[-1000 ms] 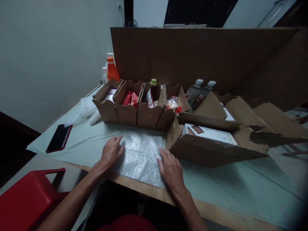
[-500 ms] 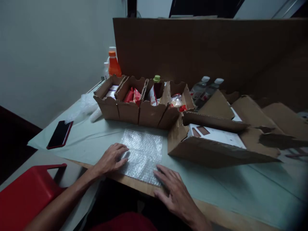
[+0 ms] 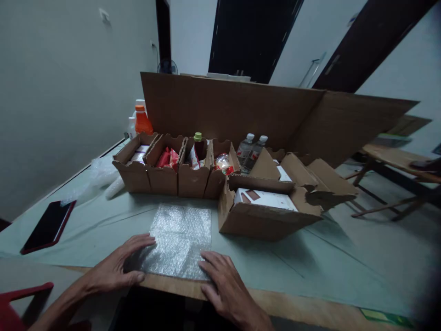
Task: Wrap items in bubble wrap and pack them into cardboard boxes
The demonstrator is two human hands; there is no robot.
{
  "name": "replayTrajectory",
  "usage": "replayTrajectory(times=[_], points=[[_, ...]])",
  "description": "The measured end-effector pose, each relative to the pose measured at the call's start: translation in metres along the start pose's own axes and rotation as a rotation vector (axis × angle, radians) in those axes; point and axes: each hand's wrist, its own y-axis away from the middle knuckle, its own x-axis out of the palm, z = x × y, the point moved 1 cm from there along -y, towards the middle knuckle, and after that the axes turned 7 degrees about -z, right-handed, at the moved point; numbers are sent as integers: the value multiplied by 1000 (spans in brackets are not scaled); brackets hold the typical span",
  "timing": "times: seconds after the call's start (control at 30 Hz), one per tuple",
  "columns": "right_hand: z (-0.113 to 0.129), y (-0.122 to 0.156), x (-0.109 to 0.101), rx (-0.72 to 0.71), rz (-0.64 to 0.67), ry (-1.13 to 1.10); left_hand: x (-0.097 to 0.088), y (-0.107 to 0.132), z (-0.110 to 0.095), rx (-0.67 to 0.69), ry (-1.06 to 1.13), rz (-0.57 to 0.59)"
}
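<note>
A sheet of clear bubble wrap (image 3: 181,239) lies flat near the table's front edge. My left hand (image 3: 115,266) rests palm down on its near left corner, fingers stretched out. Lying flat at the sheet's near right corner is my right hand (image 3: 223,287), fingers spread, with the fingertips touching the wrap. Neither hand grips anything. Just right of the sheet stands an open cardboard box (image 3: 265,214) with a white packet inside.
A row of small cardboard compartments (image 3: 172,172) holds red packets and a green-capped bottle. An orange bottle (image 3: 142,120) and two water bottles (image 3: 251,149) stand behind. A tall cardboard sheet (image 3: 262,115) forms a back wall. A dark phone (image 3: 48,225) lies at the left.
Both hands have slid back along the bubble wrap to its near corners. The camera has tilted upward, showing more of the room behind.
</note>
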Motion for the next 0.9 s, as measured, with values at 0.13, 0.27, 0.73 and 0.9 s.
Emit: replayTrajectory(times=[0.13, 0.27, 0.73, 0.9], points=[[4, -3, 11, -7, -42, 100, 12, 7, 5, 24, -47, -2], [0, -13, 15, 5, -149, -32, 13, 6, 0, 42, -84, 4], [-14, -58, -18, 447, -250, -534, 26, -45, -19, -201, 155, -387], [-30, -52, 10, 511, -296, -428, 30, -66, -11, -269, 207, -454]])
